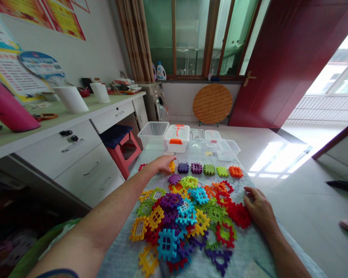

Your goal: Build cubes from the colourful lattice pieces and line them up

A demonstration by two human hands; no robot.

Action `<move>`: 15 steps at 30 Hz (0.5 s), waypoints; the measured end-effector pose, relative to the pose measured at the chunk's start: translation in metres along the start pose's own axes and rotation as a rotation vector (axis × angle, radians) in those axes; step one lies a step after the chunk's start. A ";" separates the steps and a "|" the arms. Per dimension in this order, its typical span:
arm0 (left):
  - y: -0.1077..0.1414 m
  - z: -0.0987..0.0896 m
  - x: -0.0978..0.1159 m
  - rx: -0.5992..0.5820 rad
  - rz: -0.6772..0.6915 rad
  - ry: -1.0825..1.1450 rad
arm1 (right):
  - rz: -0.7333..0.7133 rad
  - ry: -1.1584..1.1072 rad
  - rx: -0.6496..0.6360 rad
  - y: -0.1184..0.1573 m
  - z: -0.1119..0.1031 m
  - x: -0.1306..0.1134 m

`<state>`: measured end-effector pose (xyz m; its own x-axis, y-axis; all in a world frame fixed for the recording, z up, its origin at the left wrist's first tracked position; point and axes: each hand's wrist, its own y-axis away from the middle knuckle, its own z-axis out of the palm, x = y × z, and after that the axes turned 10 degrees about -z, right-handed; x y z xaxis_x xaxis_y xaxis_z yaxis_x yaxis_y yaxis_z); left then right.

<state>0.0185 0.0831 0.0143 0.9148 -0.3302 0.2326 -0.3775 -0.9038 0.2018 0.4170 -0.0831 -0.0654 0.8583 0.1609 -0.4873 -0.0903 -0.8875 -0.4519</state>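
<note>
My left hand [164, 163] reaches to the far left of the table, its fingers closed around a yellow plastic building block [172, 166]. To the right of it runs a row of assembled blocks: a dark blue block [183, 168], a purple block [196, 168], a green block [209, 169], a lime block [222, 171] and an orange block [236, 172]. Part of a red piece shows behind my left wrist. My right hand [258, 202] rests at the table's right side with loosely bent, parted fingers, beside red interlocking pieces [240, 215].
A mixed pile of notched building pieces [171, 208] covers the near middle of the cloth-covered table [249, 255]. Along the far edge stand a clear open bin [153, 135], a lidded box with orange clips [177, 139] and smaller clear containers [197, 136]. A white desk [84, 146] and a stool [120, 141] are on the left.
</note>
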 end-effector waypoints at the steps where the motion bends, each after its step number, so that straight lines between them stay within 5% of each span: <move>1: 0.000 0.000 0.001 -0.003 -0.002 -0.006 | 0.001 0.000 -0.001 0.000 0.000 0.001; 7: 0.006 -0.001 0.007 -0.019 -0.008 -0.030 | 0.007 -0.006 0.005 0.000 0.000 -0.001; 12: 0.037 -0.006 0.017 0.204 0.101 0.015 | 0.009 -0.011 0.004 0.000 -0.001 -0.002; 15: 0.057 0.001 0.027 0.115 0.203 0.025 | 0.000 -0.013 0.007 -0.001 0.000 0.000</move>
<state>0.0215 0.0220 0.0306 0.8177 -0.5025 0.2807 -0.5329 -0.8453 0.0391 0.4168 -0.0828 -0.0648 0.8514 0.1665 -0.4974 -0.0941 -0.8844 -0.4571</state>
